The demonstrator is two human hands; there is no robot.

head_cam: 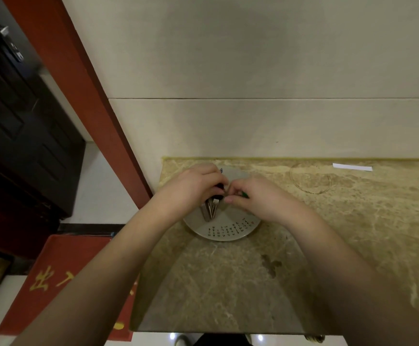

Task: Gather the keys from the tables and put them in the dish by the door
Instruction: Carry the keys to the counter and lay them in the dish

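Keys (210, 208) are pinched by left hand (191, 188) fingers over a dish (224, 232) at the marble counter's (228, 283) left edge; right hand (256, 198) fingers seem closed on something green.

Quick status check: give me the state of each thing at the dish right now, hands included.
keys: held by left hand, tips down over the dish
dish: flat on the marble top
left hand: fingers closed on the keys
right hand: fingers pinched at the key bunch
door: open
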